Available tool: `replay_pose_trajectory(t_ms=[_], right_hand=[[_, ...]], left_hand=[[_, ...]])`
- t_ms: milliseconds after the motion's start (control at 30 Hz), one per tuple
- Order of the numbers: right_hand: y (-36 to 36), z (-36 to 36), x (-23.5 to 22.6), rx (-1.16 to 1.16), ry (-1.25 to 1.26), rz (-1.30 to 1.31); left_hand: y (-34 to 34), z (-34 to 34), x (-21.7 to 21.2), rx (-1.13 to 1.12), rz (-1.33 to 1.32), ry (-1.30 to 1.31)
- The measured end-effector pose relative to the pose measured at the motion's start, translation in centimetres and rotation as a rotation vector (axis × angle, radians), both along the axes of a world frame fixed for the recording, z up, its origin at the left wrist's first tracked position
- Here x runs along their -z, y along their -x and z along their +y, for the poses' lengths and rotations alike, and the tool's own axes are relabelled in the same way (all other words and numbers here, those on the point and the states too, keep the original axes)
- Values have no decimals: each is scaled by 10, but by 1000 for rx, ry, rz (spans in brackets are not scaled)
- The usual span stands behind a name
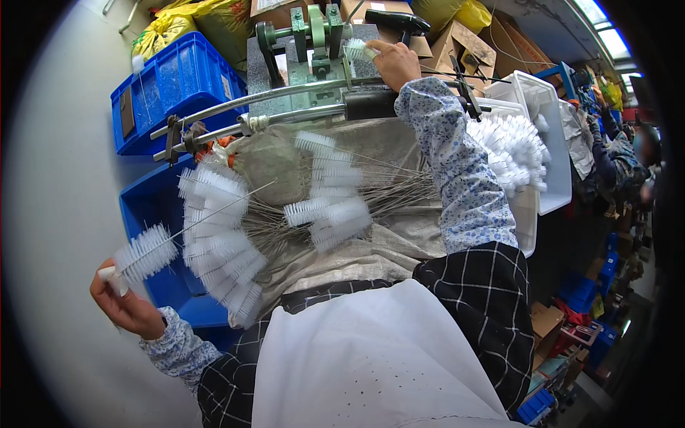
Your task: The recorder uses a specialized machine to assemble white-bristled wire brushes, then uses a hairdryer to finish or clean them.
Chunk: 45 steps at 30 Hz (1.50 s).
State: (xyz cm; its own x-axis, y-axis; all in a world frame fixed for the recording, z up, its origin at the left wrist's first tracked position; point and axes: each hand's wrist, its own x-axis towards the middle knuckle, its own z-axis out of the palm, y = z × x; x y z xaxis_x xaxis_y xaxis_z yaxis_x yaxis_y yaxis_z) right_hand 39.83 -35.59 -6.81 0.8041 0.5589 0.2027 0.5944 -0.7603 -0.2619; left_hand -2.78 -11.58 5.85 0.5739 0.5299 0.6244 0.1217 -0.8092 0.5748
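At the far left, my left hand (128, 305) is closed on the end of a white bottle brush (146, 254), whose thin wire stem points up and to the right. White wrappings cover some of its fingertips. My right hand (397, 64) is at the green bench machine (316, 43), fingers closed around another white bristle brush (356, 49). A fan of white brushes (217, 242) lies on the left of the grey cloth (389, 246) over my lap. More brushes (335, 196) are heaped in the middle, their wire stems crossing.
Metal rails (285, 93) cross in front of the machine. Blue crates (178, 82) stand at the left; a white bin (553, 143) at the right is beside a heap of brushes (505, 146). A black heat gun (397, 21) lies behind. Another person (621, 153) works at far right.
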Motion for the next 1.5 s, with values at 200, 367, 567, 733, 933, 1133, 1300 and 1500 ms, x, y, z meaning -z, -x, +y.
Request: replay_pose_trajectory(t_ms=[200,367,567,733,933,1133,1300,1500], right_hand=[[-1,-3,3,18,-22,-15],[-2,1,3,-31,-15,-26],[0,3,-4,-7,110,26],[-20,3,15,-68,246,14],[-3,-21,-1,171,86,-9],[-8,-24,19,122,-153,43],[8,-3,17,80,-189,-3],[29,30,8,66,-168,2]], left_hand=[[-5,-5,4,-9,-8,-28],[-5,-9,1,7,-5,-29],[-7,-9,4,20,-36,-6],[-19,-13,5,94,-42,-4],[-21,-16,4,88,-57,7],[-35,-15,10,119,-132,48],[-31,-12,11,72,-165,9],[-22,-17,1,0,-179,36]])
